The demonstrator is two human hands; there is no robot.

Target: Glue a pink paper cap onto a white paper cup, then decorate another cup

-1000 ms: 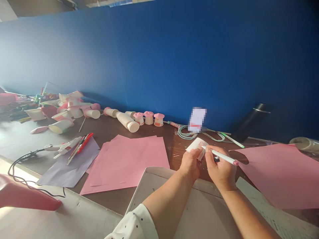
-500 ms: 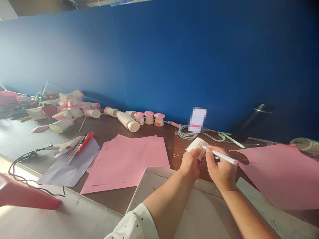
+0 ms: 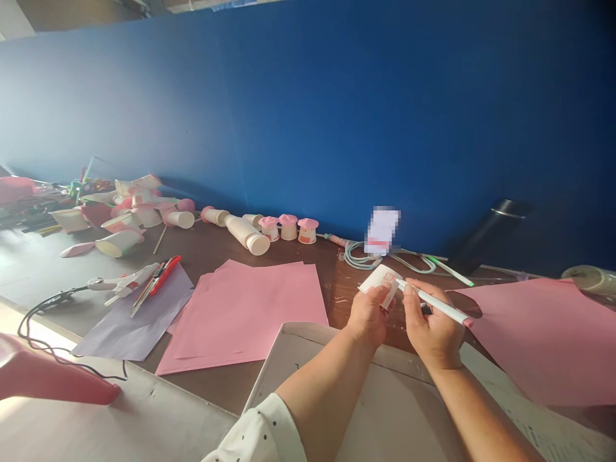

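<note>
A white paper cup (image 3: 378,282) lies tilted in my left hand (image 3: 369,316), which is closed around its lower side. On the cup's side is a small square drawn in red-orange lines, with more reddish marks below it. My right hand (image 3: 436,324) is closed on a white marker pen (image 3: 440,307) with a pinkish end. The marker's tip points at the cup, close to the drawn square; whether it touches I cannot tell. Three paper cups with pink cone tops (image 3: 287,226) stand upside down by the blue wall.
Pink paper sheets (image 3: 250,314) lie left of my hands, another pink sheet (image 3: 548,340) to the right. Further left are a hot glue gun (image 3: 128,282), a red cutter knife (image 3: 165,276) and stacked paper cups (image 3: 243,232). A black bottle (image 3: 481,237) stands at the wall.
My right hand has shifted slightly right and down with the marker, its tip moving a little away from the drawn square. My left hand and the cup stay nearly still.
</note>
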